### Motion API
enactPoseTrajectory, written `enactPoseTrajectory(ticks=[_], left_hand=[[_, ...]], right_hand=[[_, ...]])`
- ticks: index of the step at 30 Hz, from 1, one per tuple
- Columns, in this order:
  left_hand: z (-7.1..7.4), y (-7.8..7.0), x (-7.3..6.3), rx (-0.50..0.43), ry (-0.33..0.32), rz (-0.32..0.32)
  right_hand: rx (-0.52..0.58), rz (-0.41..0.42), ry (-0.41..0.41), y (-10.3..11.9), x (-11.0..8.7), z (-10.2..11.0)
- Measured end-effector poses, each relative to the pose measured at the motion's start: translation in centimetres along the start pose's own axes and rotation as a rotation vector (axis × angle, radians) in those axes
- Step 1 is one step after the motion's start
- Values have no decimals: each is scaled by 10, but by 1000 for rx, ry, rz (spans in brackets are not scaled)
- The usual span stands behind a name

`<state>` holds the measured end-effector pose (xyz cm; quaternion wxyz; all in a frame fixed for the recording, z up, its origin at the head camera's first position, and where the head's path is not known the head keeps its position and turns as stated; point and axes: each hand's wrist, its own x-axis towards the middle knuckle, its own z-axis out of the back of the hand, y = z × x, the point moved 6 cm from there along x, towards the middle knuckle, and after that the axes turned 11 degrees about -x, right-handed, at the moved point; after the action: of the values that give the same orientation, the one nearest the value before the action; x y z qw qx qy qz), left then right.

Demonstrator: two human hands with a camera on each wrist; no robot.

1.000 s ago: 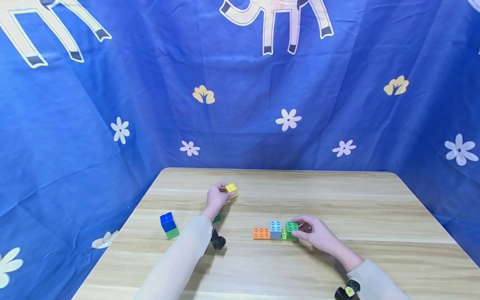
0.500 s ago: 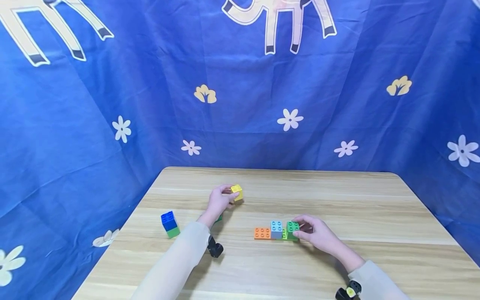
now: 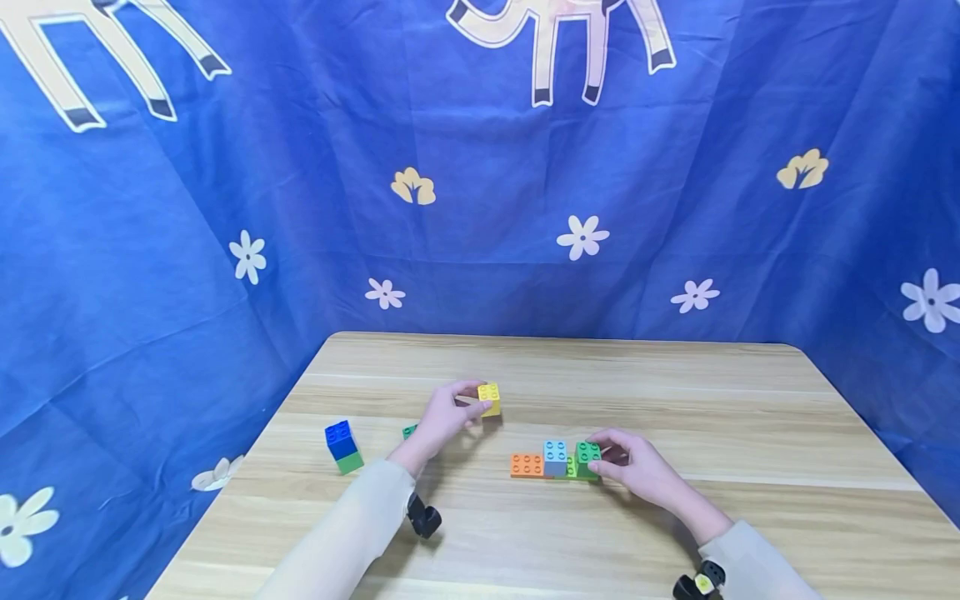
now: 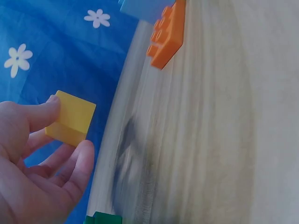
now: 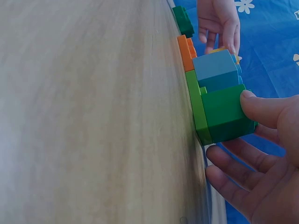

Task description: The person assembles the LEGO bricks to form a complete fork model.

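Between thumb and fingers my left hand [image 3: 444,417] pinches a yellow toy building brick [image 3: 490,400], and the left wrist view has that brick [image 4: 72,116] raised above the table. My right hand [image 3: 637,468] holds a dark green brick [image 3: 588,457], thumb on one side and fingers round the other. This brick sits on the right end of a flat light green brick [image 5: 198,107]. A light blue brick [image 3: 555,457] stands to its left, where the light green piece meets a flat orange brick [image 3: 527,466]. The orange studs left of it are bare.
On the table's left side a blue brick [image 3: 340,435] stands on a lighter green one [image 3: 349,462]. Another dark green brick [image 3: 408,432] shows partly behind the left wrist. A blue curtain [image 3: 495,275] hangs behind the wooden table [image 3: 712,400].
My left hand has carried the yellow brick right and nearer to me, toward the joined bricks. The dark green brick behind the left wrist shows at its other side. The right hand stays put.
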<state>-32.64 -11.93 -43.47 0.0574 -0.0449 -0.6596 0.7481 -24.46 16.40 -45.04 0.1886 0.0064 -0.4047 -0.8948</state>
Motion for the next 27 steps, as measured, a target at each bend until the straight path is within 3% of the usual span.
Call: enactPoseTrajectory(ticks=[12,19,22,27], left_hand=[[-16,0,-27,24,155,39],[-29,-30,-54,-9,273,22],[-32,-26,-55,-11,302,14],[-35,-6,-49,5,310,42]], right_hand=[[8,-5,9,-1,1,-1],[14,4,8,3,0,0],[22,12,8,1,0,-1],[27,1,7,0,0,-1]])
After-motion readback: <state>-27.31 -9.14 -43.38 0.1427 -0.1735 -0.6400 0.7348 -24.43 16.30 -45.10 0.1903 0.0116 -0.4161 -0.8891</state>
